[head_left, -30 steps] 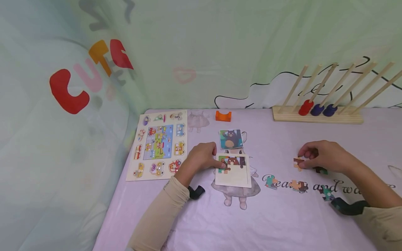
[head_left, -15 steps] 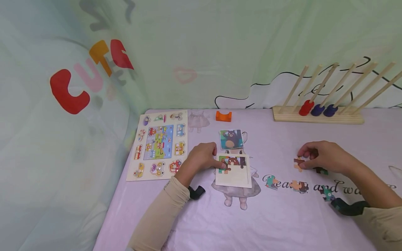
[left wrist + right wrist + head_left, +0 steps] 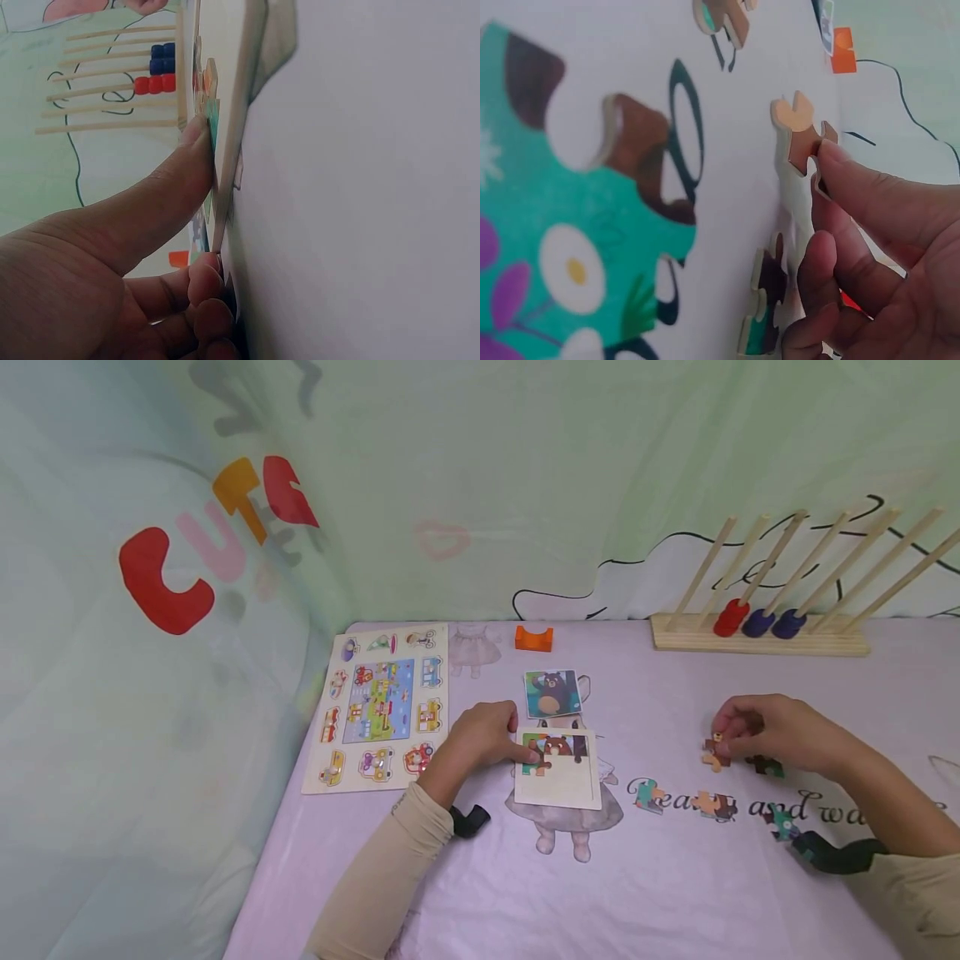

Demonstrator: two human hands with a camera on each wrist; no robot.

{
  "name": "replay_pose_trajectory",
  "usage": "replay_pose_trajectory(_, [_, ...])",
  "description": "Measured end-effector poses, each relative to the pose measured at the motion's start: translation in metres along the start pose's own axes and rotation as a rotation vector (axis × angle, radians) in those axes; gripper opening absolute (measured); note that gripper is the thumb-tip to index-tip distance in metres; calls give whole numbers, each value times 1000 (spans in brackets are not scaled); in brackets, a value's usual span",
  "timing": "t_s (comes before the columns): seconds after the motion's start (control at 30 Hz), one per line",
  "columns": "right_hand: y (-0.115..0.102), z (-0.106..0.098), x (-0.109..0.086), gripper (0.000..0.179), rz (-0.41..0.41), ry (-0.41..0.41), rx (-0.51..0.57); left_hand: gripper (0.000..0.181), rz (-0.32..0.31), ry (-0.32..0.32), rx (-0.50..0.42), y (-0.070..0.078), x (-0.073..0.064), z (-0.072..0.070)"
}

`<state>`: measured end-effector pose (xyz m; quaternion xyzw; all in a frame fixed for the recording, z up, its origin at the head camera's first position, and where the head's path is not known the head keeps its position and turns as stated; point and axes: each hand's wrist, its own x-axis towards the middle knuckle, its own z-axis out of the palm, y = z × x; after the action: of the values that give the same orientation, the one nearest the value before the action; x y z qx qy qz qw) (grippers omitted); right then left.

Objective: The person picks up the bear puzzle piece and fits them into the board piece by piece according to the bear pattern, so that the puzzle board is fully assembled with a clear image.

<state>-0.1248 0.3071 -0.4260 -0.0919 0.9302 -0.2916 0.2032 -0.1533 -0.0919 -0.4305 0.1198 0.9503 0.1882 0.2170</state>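
Note:
My left hand (image 3: 486, 737) holds the left edge of a pale wooden puzzle tray (image 3: 557, 789). In the left wrist view the thumb lies over the fitted pieces, with curled fingers by the tray's edge. A few bear-picture pieces (image 3: 557, 745) fill its upper part. Over to the right, my right hand (image 3: 776, 731) pinches a brown and tan jigsaw piece (image 3: 802, 141) between thumb and fingers, tilted up from the cloth. A dark and green piece (image 3: 765, 300) lies just under that hand. Several other loose pieces, including a tan-brown one (image 3: 714, 805), lie nearer the front.
Behind the tray is a bear picture card (image 3: 552, 693), and farther back an orange block (image 3: 534, 638). A vehicle peg puzzle (image 3: 315, 777) occupies the left side. The wooden bead rack (image 3: 757, 644) stands at the back right with upright rods. Draped fabric walls border the table.
The fingers of my right hand have shifted slightly, and the pinched jigsaw piece has turned and tilted up. My left hand and the tray stay in place.

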Motion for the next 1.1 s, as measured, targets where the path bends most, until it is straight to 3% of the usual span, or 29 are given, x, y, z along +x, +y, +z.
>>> replay_pose_trajectory(0.5, [-23,-1,5,23,-43,-23,45,50,2,3,-8,0,0,0])
replay_pose_trajectory(1.1, [-73,17,35,15,-98,-112,125,49,-4,-7,-27,-1,2,0])
